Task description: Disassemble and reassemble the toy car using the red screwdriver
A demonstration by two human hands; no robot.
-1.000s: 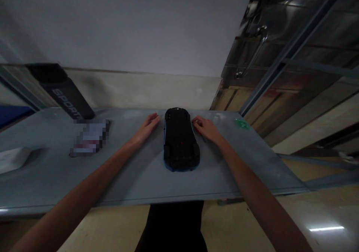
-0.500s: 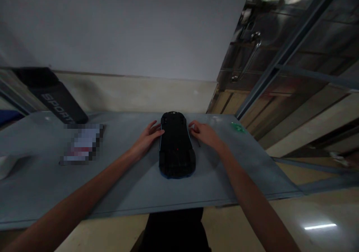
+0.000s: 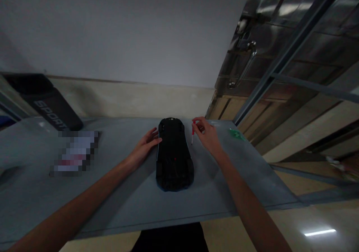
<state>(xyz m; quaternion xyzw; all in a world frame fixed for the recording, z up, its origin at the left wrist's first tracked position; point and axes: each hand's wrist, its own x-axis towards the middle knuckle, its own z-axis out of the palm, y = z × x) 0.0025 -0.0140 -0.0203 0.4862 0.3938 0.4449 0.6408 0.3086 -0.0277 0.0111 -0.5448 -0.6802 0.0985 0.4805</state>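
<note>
A toy car (image 3: 173, 151) lies upside down on the grey table, its black underside facing up and a small red spot showing on it. My left hand (image 3: 146, 144) is at the car's left side, fingers stretched out and apart, the thumb reaching its edge. To the right of the car, my right hand (image 3: 205, 131) pinches a small screwdriver (image 3: 193, 130) by its red handle. The screwdriver's thin shaft points down, with its tip apart from the car.
Left on the table (image 3: 123, 201) is a flat, blurred-out item (image 3: 75, 151), with a black case marked SPORT (image 3: 57, 109) behind it. A green item (image 3: 237, 134) lies at the right. Beyond stand a wall, a metal frame (image 3: 269, 78) and a door handle (image 3: 246, 64).
My right hand now holds the screwdriver raised; before, it was low beside the car with a thin shaft near the table. My left hand remains beside the car. The view has shifted slightly.
</note>
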